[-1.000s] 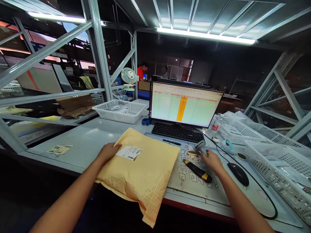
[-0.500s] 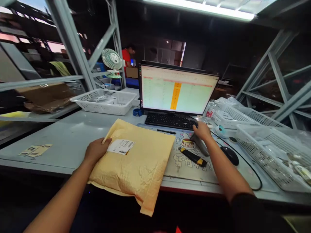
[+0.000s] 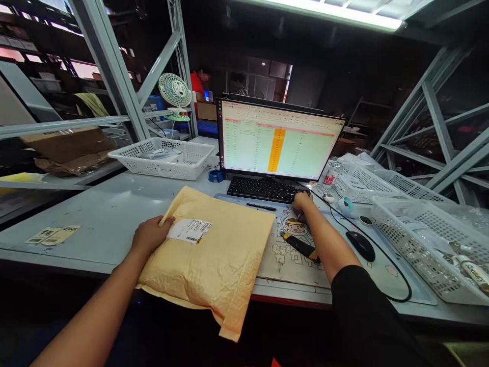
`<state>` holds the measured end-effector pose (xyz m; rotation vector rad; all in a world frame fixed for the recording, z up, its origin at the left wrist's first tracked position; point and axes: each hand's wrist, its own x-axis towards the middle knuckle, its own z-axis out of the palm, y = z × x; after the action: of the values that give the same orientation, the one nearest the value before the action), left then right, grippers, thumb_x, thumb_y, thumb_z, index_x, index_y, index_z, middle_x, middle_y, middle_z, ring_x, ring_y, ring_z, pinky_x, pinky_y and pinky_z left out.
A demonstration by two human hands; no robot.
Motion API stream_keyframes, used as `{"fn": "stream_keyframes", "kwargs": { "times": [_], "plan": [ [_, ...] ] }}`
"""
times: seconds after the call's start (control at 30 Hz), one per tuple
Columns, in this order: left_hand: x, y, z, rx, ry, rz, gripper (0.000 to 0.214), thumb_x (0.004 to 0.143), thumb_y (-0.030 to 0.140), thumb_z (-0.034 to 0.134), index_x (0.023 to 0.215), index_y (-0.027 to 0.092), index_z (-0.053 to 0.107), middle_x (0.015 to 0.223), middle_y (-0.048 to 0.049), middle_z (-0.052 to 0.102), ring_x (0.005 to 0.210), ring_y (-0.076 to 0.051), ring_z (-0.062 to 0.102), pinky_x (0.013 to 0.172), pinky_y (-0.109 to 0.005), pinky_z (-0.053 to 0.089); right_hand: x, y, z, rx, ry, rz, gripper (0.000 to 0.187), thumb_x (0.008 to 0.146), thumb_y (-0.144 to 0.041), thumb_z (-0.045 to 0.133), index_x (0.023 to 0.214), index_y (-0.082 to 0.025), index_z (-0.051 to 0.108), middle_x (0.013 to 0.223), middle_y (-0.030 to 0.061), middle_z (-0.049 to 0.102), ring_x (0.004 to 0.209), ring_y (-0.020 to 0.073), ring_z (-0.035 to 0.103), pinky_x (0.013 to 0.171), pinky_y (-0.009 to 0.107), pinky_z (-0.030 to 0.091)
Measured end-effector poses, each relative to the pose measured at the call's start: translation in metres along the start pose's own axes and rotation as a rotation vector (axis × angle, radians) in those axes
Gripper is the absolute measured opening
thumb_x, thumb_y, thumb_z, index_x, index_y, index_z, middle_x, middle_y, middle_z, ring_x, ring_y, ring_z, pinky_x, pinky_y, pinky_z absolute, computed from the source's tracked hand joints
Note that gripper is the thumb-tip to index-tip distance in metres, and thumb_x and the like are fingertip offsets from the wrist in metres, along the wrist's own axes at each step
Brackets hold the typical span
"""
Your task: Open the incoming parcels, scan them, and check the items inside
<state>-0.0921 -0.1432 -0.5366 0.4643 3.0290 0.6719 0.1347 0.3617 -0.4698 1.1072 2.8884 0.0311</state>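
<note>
A padded yellow mailer [image 3: 217, 244] with a white shipping label [image 3: 190, 231] leans over the table's front edge. My left hand [image 3: 153, 233] grips its left edge, thumb on top near the label. Farther right, my right hand [image 3: 304, 201] is at the right end of the black keyboard [image 3: 260, 189]; its fingertips are mostly hidden, so their grip does not show. Below that hand lies a yellow-and-black utility knife [image 3: 300, 246], partly covered by my right forearm. A black pen [image 3: 261, 207] rests between keyboard and mailer.
A monitor [image 3: 280, 140] showing a spreadsheet stands behind the keyboard. White baskets sit at left [image 3: 162, 160] and right [image 3: 428, 244]. A black mouse [image 3: 360, 245] and a looping cable [image 3: 405, 275] lie to the right. Paper labels [image 3: 53, 235] lie at left. A person in red [image 3: 196, 84] is in the background.
My right hand has shifted left and slightly forward to the keyboard's end, and its forearm now covers part of the knife. My left hand and the mailer have barely moved.
</note>
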Motion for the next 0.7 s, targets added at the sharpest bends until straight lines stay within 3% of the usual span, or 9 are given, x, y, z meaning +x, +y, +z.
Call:
{"fn": "stream_keyframes", "kwargs": {
  "times": [0.1,0.27,0.47,0.7],
  "plan": [
    [0.002,-0.001,0.001,0.001,0.0,-0.005,0.072,0.094,0.066,0.033,0.125,0.016,0.075,0.115,-0.0219,0.077,0.106,-0.043,0.07,0.081,-0.044,0.051,0.0,0.001,0.002,-0.033,-0.024,0.004,0.054,0.096,-0.022,0.063,0.146,-0.004,0.062,0.157,0.0284,0.049,0.153,0.0424,0.035,0.126,0.062,0.024],
    [0.001,0.0,0.0,-0.036,0.015,-0.013,0.072,0.092,0.066,0.036,0.122,0.016,0.078,0.113,-0.0212,0.078,0.104,-0.043,0.071,0.079,-0.043,0.053,0.003,-0.007,-0.001,-0.063,-0.128,0.02,0.067,0.095,-0.025,0.062,0.161,-0.021,0.05,0.174,0.0165,0.029,0.162,0.0428,0.016,0.128,0.069,0.013],
    [-0.002,0.003,-0.003,-0.038,0.013,-0.007,0.07,0.094,0.064,0.034,0.122,0.016,0.078,0.117,-0.0212,0.078,0.107,-0.043,0.071,0.082,-0.043,0.052,-0.001,-0.018,-0.005,-0.085,-0.141,0.05,0.066,0.099,-0.022,0.05,0.165,-0.016,0.045,0.178,0.016,0.018,0.165,0.0403,0.007,0.13,0.065,0.007],
    [-0.001,0.003,-0.002,-0.042,0.023,-0.004,0.07,0.093,0.063,0.036,0.12,0.014,0.078,0.119,-0.0235,0.077,0.111,-0.045,0.07,0.085,-0.045,0.053,-0.022,-0.016,-0.008,-0.086,-0.12,0.028,0.065,0.095,-0.035,0.063,0.155,-0.012,0.057,0.173,0.0221,0.031,0.163,0.0432,0.015,0.129,0.067,0.005]
  ]
}}
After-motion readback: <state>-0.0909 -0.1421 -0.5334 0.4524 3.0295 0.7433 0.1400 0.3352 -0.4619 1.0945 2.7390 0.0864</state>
